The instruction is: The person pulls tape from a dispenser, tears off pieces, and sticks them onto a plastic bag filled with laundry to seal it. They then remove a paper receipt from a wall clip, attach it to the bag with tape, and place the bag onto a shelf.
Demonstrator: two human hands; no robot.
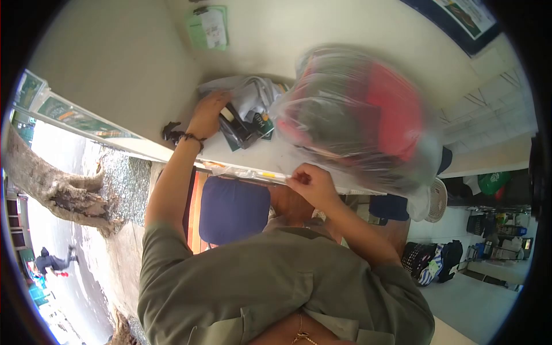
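Note:
My left hand [210,112], with a dark bracelet at the wrist, is at the back left of the white counter [221,150]. Its fingers curl at the upper end of a black elongated object [238,127] with a pale patch, whose exact kind I cannot make out. Dark green printed cards [264,125] lie beside that object, and a crumpled grey-white plastic bag [253,95] is behind it. At the counter's front edge, my right hand [313,183] has its thumb and fingers pinched together; what they hold, if anything, is too small to see. A large clear plastic bag [356,109] of red and dark cloth sits just beyond it.
A small black item [171,132] lies on the counter left of my wrist. Below the counter is a dark blue seat [234,210]. A pale basket [437,200] hangs at the right, with folded clothes [432,261] farther off. Outside at left are a tree trunk [69,192] and a person [53,261].

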